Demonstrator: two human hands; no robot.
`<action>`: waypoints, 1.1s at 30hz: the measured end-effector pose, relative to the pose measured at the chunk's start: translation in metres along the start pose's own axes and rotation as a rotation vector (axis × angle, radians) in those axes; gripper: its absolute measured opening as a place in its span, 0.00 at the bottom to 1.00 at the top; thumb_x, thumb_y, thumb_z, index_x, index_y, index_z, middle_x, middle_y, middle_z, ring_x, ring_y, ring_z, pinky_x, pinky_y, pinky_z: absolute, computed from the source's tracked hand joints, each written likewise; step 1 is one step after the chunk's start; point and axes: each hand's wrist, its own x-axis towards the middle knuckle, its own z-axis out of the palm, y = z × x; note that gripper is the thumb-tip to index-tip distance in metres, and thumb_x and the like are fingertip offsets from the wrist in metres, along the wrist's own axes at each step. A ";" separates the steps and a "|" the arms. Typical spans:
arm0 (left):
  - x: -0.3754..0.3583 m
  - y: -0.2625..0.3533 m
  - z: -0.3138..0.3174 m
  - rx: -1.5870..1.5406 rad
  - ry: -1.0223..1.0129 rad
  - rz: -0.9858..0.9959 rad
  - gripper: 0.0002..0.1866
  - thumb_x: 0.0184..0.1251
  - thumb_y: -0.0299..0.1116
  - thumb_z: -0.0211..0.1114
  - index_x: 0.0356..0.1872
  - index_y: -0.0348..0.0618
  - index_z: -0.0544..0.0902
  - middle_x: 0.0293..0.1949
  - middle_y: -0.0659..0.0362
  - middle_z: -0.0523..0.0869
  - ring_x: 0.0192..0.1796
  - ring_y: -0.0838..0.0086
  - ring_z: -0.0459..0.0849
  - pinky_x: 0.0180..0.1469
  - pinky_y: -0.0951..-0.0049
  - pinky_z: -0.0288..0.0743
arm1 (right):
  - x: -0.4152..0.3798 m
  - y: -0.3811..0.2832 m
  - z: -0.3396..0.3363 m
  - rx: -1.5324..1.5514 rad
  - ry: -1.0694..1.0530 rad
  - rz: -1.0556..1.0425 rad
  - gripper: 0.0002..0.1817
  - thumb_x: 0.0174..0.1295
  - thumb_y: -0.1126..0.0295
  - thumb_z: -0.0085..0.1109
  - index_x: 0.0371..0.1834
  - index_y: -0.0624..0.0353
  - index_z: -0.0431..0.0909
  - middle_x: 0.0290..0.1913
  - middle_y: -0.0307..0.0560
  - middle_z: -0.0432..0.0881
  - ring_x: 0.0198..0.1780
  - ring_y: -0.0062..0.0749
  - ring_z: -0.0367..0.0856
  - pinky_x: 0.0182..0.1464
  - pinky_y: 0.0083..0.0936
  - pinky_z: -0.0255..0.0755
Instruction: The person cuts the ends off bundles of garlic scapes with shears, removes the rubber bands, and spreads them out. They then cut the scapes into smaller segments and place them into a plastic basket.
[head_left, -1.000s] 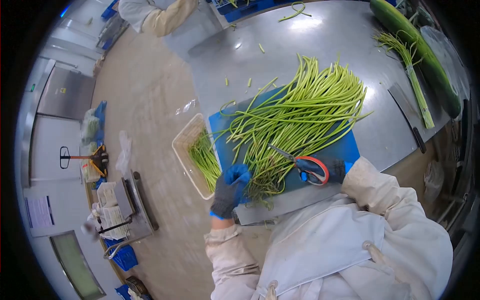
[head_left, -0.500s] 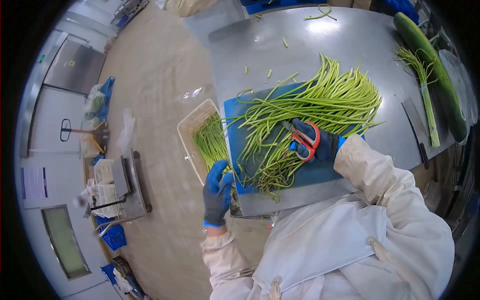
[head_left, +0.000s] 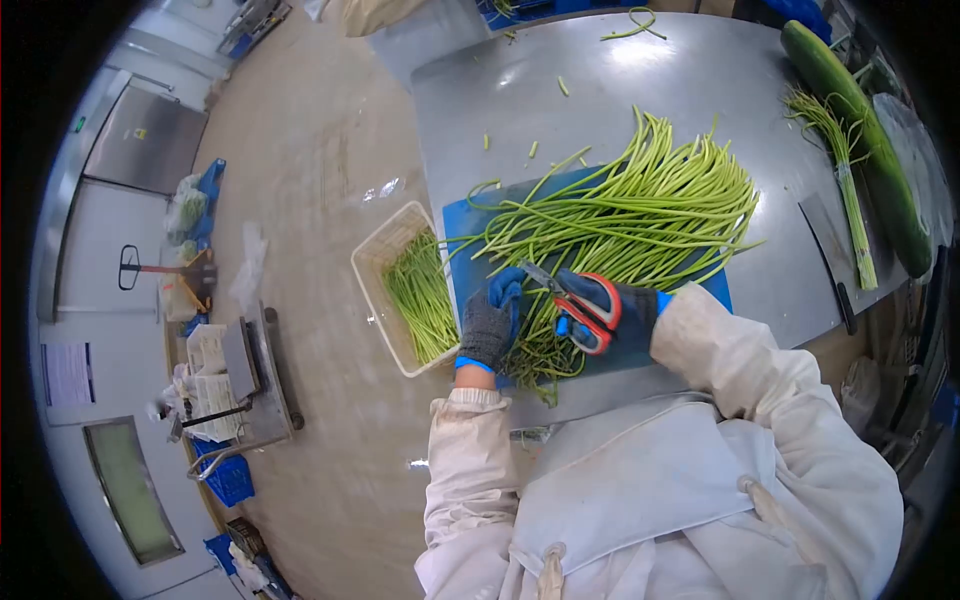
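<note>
My right hand (head_left: 630,305), in a dark glove with blue fingertips, grips red-handled scissors (head_left: 590,312). Their blades point up and left over a pile of green garlic scapes (head_left: 640,215). My left hand (head_left: 490,325), gloved alike, is at the pile's left edge, close to the blade tips. Its fingers are curled together; whether a stem lies between them is hidden. The scapes spread across a blue cutting board (head_left: 465,218), their thin darker ends gathered toward me.
The board lies on a steel table (head_left: 480,90). Left of the table, a cream basket (head_left: 365,268) holds cut green stems. A knife (head_left: 828,250), a tied bundle of scapes (head_left: 848,200) and a long green gourd (head_left: 860,130) lie on the right. A cart (head_left: 265,380) stands farther left.
My left hand has moved right and up from beside the basket to the scapes, its fingers closing. The scissors have shifted slightly left and down in my right hand.
</note>
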 end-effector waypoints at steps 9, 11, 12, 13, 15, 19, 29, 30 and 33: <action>-0.004 -0.016 0.000 0.134 0.012 -0.034 0.14 0.61 0.36 0.57 0.46 0.43 0.78 0.44 0.49 0.81 0.49 0.55 0.77 0.52 0.60 0.68 | -0.044 0.017 -0.030 0.838 -0.075 0.860 0.23 0.63 0.46 0.48 0.42 0.56 0.74 0.31 0.47 0.79 0.32 0.31 0.79 0.29 0.23 0.75; -0.002 0.000 0.001 0.423 -0.068 -0.066 0.15 0.59 0.39 0.59 0.45 0.44 0.78 0.43 0.49 0.80 0.48 0.54 0.76 0.50 0.57 0.68 | -0.035 0.014 -0.030 0.883 -0.029 1.032 0.22 0.63 0.45 0.47 0.35 0.54 0.74 0.27 0.45 0.80 0.23 0.27 0.77 0.24 0.22 0.72; -0.001 0.007 0.003 0.421 -0.069 -0.065 0.15 0.59 0.39 0.59 0.45 0.44 0.78 0.43 0.49 0.80 0.48 0.54 0.76 0.50 0.57 0.68 | -0.032 0.014 -0.030 0.882 -0.026 1.033 0.22 0.63 0.45 0.47 0.35 0.54 0.74 0.27 0.45 0.80 0.23 0.27 0.77 0.24 0.22 0.72; -0.002 0.013 0.004 0.488 -0.100 -0.114 0.16 0.58 0.39 0.60 0.46 0.45 0.78 0.44 0.49 0.79 0.49 0.53 0.75 0.50 0.56 0.68 | -0.029 0.013 -0.028 0.872 -0.099 1.042 0.22 0.63 0.45 0.48 0.34 0.54 0.74 0.28 0.44 0.80 0.23 0.26 0.76 0.23 0.23 0.71; -0.007 0.020 0.009 0.557 -0.132 -0.162 0.17 0.57 0.40 0.61 0.47 0.46 0.78 0.45 0.49 0.77 0.49 0.53 0.74 0.49 0.55 0.67 | -0.020 0.009 -0.020 0.939 -0.189 0.986 0.21 0.63 0.46 0.48 0.34 0.54 0.74 0.29 0.42 0.79 0.22 0.24 0.75 0.23 0.22 0.68; -0.011 0.019 0.013 0.623 -0.003 -0.124 0.22 0.53 0.40 0.64 0.50 0.48 0.76 0.47 0.50 0.76 0.50 0.53 0.73 0.52 0.55 0.65 | -0.010 0.009 -0.004 0.581 -0.072 0.704 0.19 0.65 0.49 0.47 0.36 0.54 0.75 0.27 0.40 0.78 0.26 0.23 0.76 0.27 0.20 0.70; -0.014 0.014 0.010 0.516 -0.110 -0.166 0.13 0.54 0.39 0.62 0.42 0.52 0.80 0.46 0.51 0.75 0.50 0.53 0.71 0.50 0.51 0.64 | -0.052 0.031 -0.018 0.899 -0.002 0.988 0.25 0.64 0.44 0.44 0.38 0.57 0.75 0.28 0.48 0.81 0.21 0.26 0.77 0.23 0.21 0.72; -0.014 0.019 0.010 0.517 -0.116 -0.167 0.13 0.54 0.39 0.62 0.42 0.52 0.80 0.46 0.51 0.75 0.50 0.53 0.71 0.50 0.51 0.64 | -0.052 0.027 -0.015 0.914 0.111 0.991 0.26 0.64 0.43 0.44 0.38 0.58 0.75 0.27 0.48 0.81 0.19 0.26 0.76 0.22 0.21 0.72; -0.011 0.027 0.011 0.571 -0.155 -0.201 0.13 0.55 0.39 0.61 0.42 0.51 0.80 0.46 0.51 0.75 0.51 0.52 0.71 0.50 0.50 0.64 | -0.041 0.009 -0.022 0.808 -0.085 1.091 0.28 0.61 0.39 0.44 0.33 0.57 0.74 0.21 0.44 0.78 0.17 0.26 0.75 0.19 0.21 0.69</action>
